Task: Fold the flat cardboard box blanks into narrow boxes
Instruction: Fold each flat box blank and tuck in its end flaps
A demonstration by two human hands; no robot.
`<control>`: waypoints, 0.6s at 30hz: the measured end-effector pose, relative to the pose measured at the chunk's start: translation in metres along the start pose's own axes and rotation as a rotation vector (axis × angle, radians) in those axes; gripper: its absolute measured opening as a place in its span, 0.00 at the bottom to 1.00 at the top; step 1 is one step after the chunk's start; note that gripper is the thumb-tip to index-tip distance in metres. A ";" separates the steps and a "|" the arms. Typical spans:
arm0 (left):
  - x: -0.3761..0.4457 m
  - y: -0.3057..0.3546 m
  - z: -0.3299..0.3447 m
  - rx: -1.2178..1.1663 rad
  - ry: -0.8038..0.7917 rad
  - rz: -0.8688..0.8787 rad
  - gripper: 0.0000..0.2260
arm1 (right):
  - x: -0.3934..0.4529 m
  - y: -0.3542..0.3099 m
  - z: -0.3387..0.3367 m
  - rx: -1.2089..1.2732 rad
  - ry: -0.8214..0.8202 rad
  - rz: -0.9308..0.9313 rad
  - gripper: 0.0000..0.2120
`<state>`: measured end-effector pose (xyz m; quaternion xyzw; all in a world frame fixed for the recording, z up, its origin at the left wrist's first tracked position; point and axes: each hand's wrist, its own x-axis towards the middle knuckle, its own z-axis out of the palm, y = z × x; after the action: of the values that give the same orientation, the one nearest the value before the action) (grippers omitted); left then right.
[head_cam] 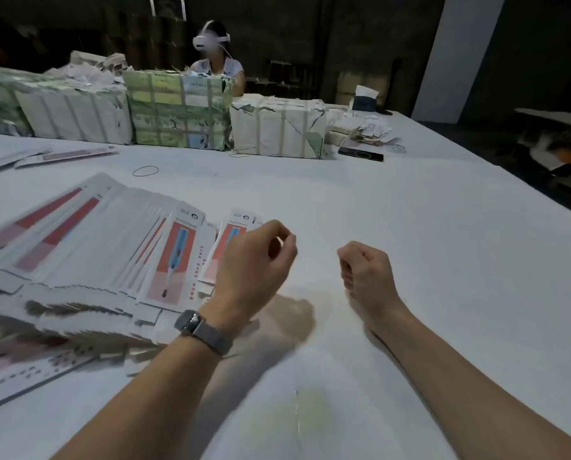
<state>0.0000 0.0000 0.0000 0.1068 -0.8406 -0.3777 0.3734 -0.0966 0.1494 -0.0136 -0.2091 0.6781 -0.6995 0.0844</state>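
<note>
Hands hover above the white table (pixel 410 227), neither holding anything: the left hand (pixel 254 257), a watch (pixel 204 330) on its wrist, has its fingers curled in, and the right hand (pixel 365 270) is closed into a loose fist. Flat box blanks (pixel 88 247) lie fanned out just left of the left hand, one blank (pixel 226 247) partly hidden behind it. Wrapped bundles (pixel 178 111) sit well beyond both fists.

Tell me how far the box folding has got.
Done: no folded box shows anywhere. In hand: nothing; the left hand and right hand are curled and hold nothing above the table. Left: the whole fanned stack of flat blanks and the single blank beside it, all still flat.
</note>
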 end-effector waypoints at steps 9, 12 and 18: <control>0.004 -0.024 -0.005 0.776 -0.349 -0.127 0.20 | -0.008 -0.004 -0.001 -0.112 -0.003 -0.014 0.18; -0.002 -0.009 -0.009 0.716 -0.287 -0.069 0.17 | -0.009 -0.005 0.000 -0.104 -0.004 -0.014 0.17; 0.011 0.014 -0.032 0.281 -0.101 -0.025 0.22 | -0.004 -0.011 -0.002 -0.114 0.019 -0.096 0.09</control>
<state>0.0158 -0.0131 0.0300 0.1496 -0.9014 -0.2658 0.3073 -0.0917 0.1541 -0.0035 -0.2392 0.7068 -0.6649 0.0325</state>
